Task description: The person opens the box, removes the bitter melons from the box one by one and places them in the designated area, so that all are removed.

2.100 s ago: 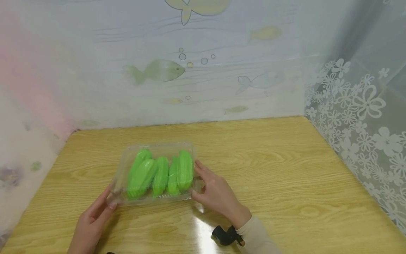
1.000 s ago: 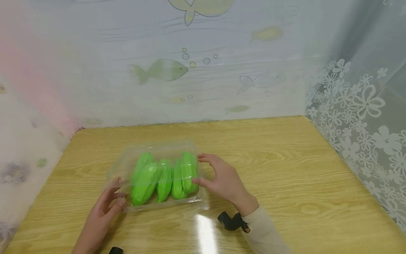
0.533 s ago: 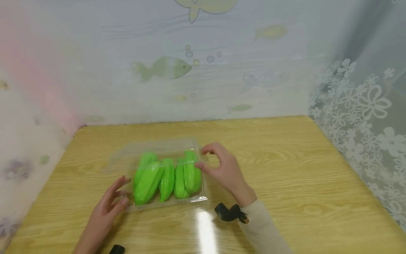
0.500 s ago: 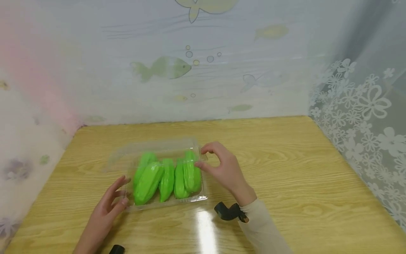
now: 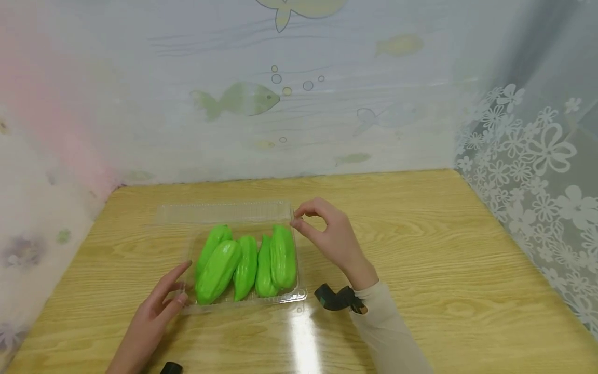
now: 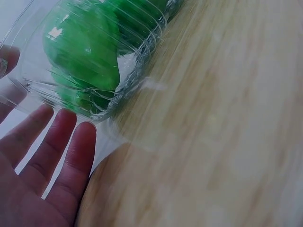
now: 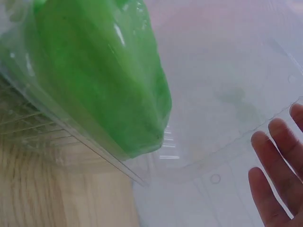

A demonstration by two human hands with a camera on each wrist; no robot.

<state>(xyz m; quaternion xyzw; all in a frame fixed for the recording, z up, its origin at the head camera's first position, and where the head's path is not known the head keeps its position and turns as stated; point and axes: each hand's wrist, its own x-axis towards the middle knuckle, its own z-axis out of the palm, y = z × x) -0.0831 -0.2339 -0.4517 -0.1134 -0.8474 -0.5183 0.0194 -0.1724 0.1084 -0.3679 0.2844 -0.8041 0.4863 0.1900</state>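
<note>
Head view: one clear rectangular plastic box (image 5: 290,297) sits on the near left part of one yellow wood-grain table (image 5: 420,249). Inside are five bright green, long, ridged pieces (image 5: 218,272): two overlap at the left, one lies in the middle, and two are side by side at the right. One clear ribbed plastic lid (image 5: 224,212) extends beyond the box's far side, leaving all five pieces uncovered; its exact tilt is hard to tell.

Two hands are at work. The right hand (image 5: 334,236) pinches the lid's right end between thumb and forefinger. The left hand (image 5: 151,314) has its fingers extended and relaxed around the box's near left corner, touching it.

One black curved device (image 5: 334,297) sits at the right wrist, beside one beige sleeve (image 5: 390,332). At the far side, one pale wall covering (image 5: 411,140) shows one large green fish (image 5: 238,98) with five small bubbles near its head.
</note>
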